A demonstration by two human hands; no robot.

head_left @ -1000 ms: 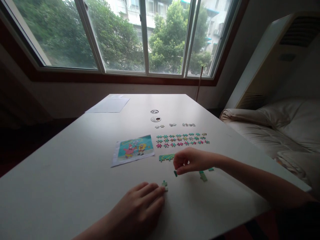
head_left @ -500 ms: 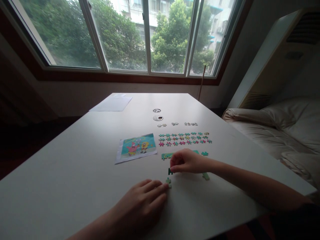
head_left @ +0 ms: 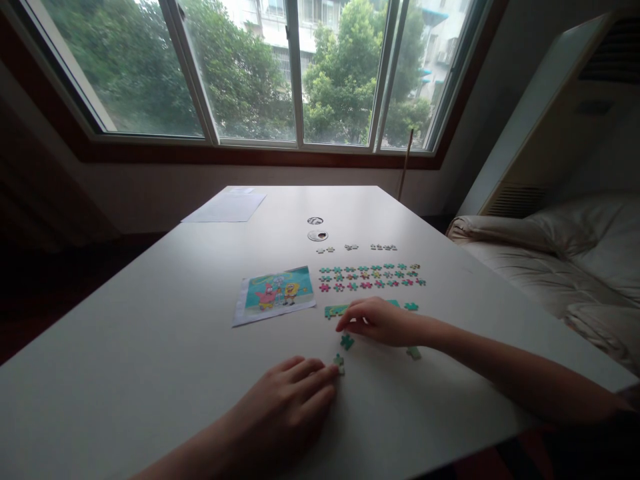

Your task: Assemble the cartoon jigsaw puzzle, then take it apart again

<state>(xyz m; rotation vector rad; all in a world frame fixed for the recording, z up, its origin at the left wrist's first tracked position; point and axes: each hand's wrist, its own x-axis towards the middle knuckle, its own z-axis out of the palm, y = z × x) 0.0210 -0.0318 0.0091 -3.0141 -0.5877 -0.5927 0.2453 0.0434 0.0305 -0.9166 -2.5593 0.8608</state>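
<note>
My left hand (head_left: 295,397) rests on the near part of the table with fingers stretched out. Its fingertips touch the edge of a pale green puzzle piece (head_left: 339,364); the thumb is hidden. A darker green puzzle piece (head_left: 347,341) lies a little farther off, apart from the pale one. Just above that darker piece hovers my right hand (head_left: 383,321), fingers parted and nothing between them. It partly covers a joined green strip of puzzle (head_left: 336,311). Another joined light green section (head_left: 413,353) shows under the right wrist.
Several loose puzzle pieces (head_left: 367,285) lie in rows beyond my right hand. A printed cartoon picture (head_left: 277,293) lies left of them. Farther back are whitish pieces (head_left: 384,247), two round items (head_left: 317,236) and white paper (head_left: 225,207). A sofa (head_left: 525,247) stands right of the white table (head_left: 150,347).
My right hand has let go of the darker green piece, which now lies turned on the table. The fingers have lifted and parted. My left hand stays at the pale piece.
</note>
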